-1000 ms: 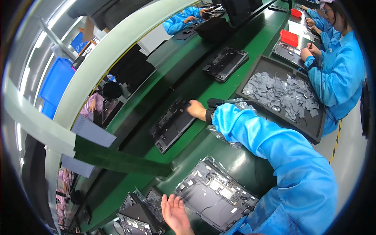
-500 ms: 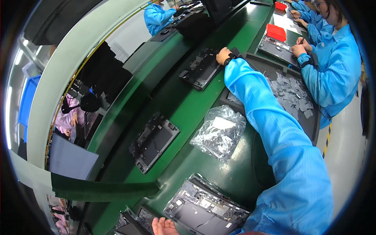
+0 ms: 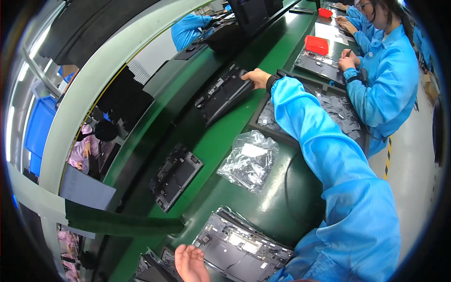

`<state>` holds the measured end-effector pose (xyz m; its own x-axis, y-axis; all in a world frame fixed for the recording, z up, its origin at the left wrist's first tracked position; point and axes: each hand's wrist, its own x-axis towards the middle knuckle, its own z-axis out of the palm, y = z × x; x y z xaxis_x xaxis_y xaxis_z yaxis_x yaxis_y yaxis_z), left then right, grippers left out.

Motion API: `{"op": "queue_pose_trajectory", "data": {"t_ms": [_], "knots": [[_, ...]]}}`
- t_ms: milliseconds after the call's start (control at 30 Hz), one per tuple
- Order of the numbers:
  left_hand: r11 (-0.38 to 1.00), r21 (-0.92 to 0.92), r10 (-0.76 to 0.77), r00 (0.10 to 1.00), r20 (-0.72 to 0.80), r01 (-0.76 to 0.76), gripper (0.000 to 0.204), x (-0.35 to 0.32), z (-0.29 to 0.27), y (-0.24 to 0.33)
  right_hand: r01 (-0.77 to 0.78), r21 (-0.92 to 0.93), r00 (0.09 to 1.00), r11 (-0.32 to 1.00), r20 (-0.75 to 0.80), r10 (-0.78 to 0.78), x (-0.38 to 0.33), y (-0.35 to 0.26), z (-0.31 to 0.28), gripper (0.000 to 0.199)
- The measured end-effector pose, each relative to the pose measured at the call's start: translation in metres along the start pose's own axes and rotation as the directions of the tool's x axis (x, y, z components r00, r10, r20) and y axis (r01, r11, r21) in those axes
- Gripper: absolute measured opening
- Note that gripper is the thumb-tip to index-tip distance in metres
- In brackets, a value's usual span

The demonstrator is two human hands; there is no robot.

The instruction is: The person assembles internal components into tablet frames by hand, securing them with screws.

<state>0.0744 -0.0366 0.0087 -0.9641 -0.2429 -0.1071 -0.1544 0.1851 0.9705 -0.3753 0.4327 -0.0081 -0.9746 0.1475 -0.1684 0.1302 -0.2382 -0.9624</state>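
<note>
With its arm stretched far out, my right hand (image 3: 257, 78) grips the near right corner of a dark laptop chassis (image 3: 221, 96), which is tilted up with its far left side lower. My left hand (image 3: 191, 264) is at the lower edge, palm up with loosely bent fingers and nothing in them. Right beside it lies a laptop base (image 3: 244, 246) with its inner boards exposed. Another black chassis (image 3: 176, 176) rests on the green line between the two. Dark parts in a black box or stack (image 3: 152, 268) show left of my left hand.
A clear plastic bag (image 3: 250, 160) of small pieces lies mid-bench. Behind my right forearm is a black tray (image 3: 256, 123) of grey sheet scraps. A co-worker (image 3: 383, 80) in blue works at the right, near a red bin (image 3: 317, 45). A green-covered bar (image 3: 122, 223) crosses the lower left.
My right hand has lifted the far chassis at one corner and drawn it left and tilted it. My left hand has risen slightly, and the view has shifted a little.
</note>
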Motion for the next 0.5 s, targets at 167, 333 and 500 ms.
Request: {"op": "queue_pose_trajectory", "data": {"t_ms": [167, 333, 500], "knots": [[0.778, -0.608, -0.027, 0.975, 0.219, 0.158, 0.043, 0.030, 0.038, 0.027, 0.016, 0.224, 0.995, 0.974, 0.094, -0.038, -0.077, 0.024, 0.036, 0.021], [0.708, -0.634, -0.017, 0.904, 0.426, 0.312, 0.058, 0.056, 0.115, 0.051, 0.115, 0.352, 0.986, 0.929, 0.076, -0.151, -0.252, 0.024, 0.034, 0.027], [0.626, -0.726, -0.119, 0.955, 0.272, 0.285, 0.063, 0.035, 0.156, 0.057, 0.074, 0.458, 0.987, 0.886, 0.092, -0.130, -0.393, 0.051, 0.077, 0.031]]}}
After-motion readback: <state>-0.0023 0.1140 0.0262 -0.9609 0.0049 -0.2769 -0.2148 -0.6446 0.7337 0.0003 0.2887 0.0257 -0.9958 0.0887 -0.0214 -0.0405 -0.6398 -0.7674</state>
